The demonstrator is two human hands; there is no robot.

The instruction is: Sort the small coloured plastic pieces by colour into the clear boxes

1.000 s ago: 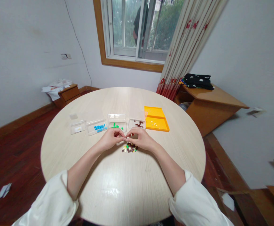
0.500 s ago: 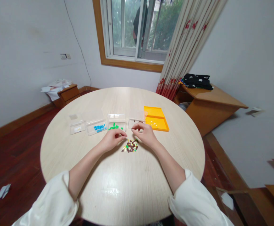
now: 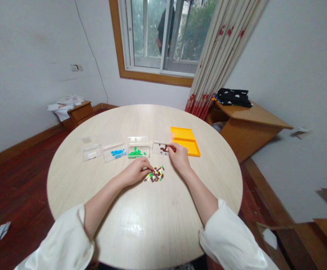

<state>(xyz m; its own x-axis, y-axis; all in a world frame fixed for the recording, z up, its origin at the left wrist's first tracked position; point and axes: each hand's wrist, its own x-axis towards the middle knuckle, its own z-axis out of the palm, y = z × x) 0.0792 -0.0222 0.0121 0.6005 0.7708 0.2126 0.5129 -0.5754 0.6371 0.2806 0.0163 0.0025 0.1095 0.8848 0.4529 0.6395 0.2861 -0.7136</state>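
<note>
A mixed pile of small bricks (image 3: 155, 174), brown, green, yellow and cream, lies on the round table. At its upper left edge is my left hand (image 3: 137, 171), its fingers pinched together over the pieces; what they hold is too small to tell. My right hand (image 3: 179, 157) reaches over the right end of a clear box (image 3: 156, 148) containing brown bricks (image 3: 163, 147). Its thumb and fingertips are closed, and any piece in them cannot be made out. Left of that box, green bricks (image 3: 135, 153) sit in another clear box (image 3: 147, 150).
Blue bricks (image 3: 117, 153) lie in a clear box (image 3: 106, 154) farther left, beside a small clear box (image 3: 85, 155) with pale pieces. An open yellow case (image 3: 194, 147) stands behind my right hand. The round table (image 3: 141, 232) has a curved edge.
My right hand has moved from above the pile, right and forward, to the box of brown bricks. My left hand has lowered slightly onto the pile's edge. The view has shifted slightly.
</note>
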